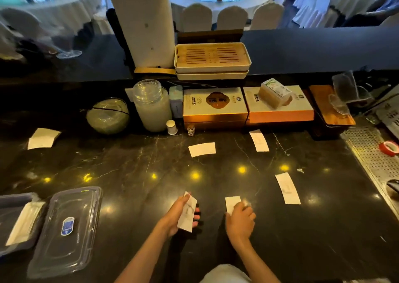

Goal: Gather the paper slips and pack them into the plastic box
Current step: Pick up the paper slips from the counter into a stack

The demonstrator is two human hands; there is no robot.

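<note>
A dark, veined, glossy desk (pixel 133 166) mirrors ceiling lights; beyond its raised ledge stand cloth-covered round tables and chairs. Along the far edge sit a glass jar (pixel 151 107), two gift boxes (pixel 216 106) and stacked trays (pixel 212 60). Paper slips (pixel 202 149) lie scattered across the desk. The left hand (pixel 180 215) has its fingers closed around one slip; the right hand (pixel 239 220) presses on another, grip unclear through blur. The plastic box (pixel 15 222), near left, seems to hold slips, with its clear lid (pixel 67 228) just beside it.
</note>
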